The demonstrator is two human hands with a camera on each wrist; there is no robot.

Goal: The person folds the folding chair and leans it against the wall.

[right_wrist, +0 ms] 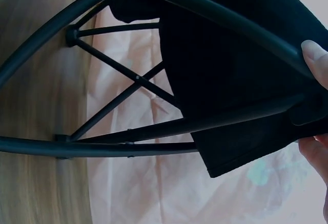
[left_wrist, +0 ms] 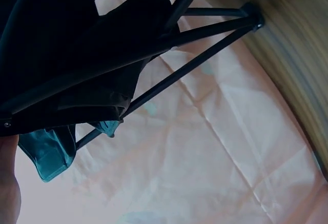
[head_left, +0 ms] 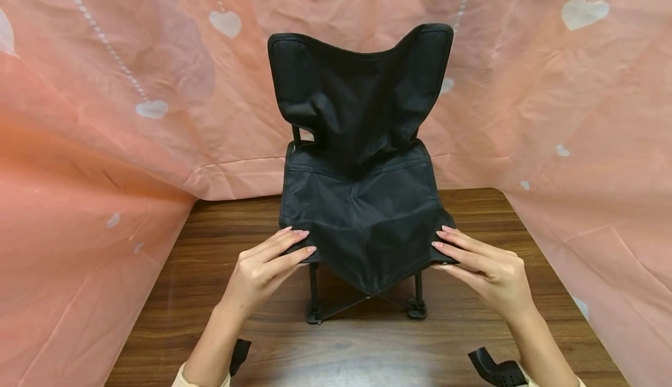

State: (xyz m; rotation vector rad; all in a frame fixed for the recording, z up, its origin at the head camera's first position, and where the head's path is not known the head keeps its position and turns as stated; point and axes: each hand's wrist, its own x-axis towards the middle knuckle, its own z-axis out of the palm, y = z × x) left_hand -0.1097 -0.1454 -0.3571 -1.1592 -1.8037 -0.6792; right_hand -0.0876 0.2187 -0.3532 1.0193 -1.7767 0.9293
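1. The black chair [head_left: 362, 194] is standing opened on the wooden tabletop [head_left: 231, 229], straight in front of the person and between the two hands.
2. Its long axis is running away from the person and upward: the seat [head_left: 336, 218] is lying at the near end, and the backrest [head_left: 362, 83] is rising at the far end.
3. The left hand [head_left: 268, 264] is pinching the seat's front corner on the person's left. Fingers of this grip are resting on top of the fabric; the thumb is hiding in the head view.
4. The right hand [head_left: 483, 264] is pinching the opposite front corner, with fingers above and a digit below, near a frame tube [right_wrist: 230, 19].
5. From each grip, the seat is extending inward and away. Neither hand is being clearly nearer, because both are touching the chair at matching corners.
6. Between the two grips, the front edge is sagging to a low middle point, and the front legs [head_left: 418, 285] are standing underneath.
7. Behind the chair, a pink cloth [head_left: 241, 101] with white hearts is hanging.
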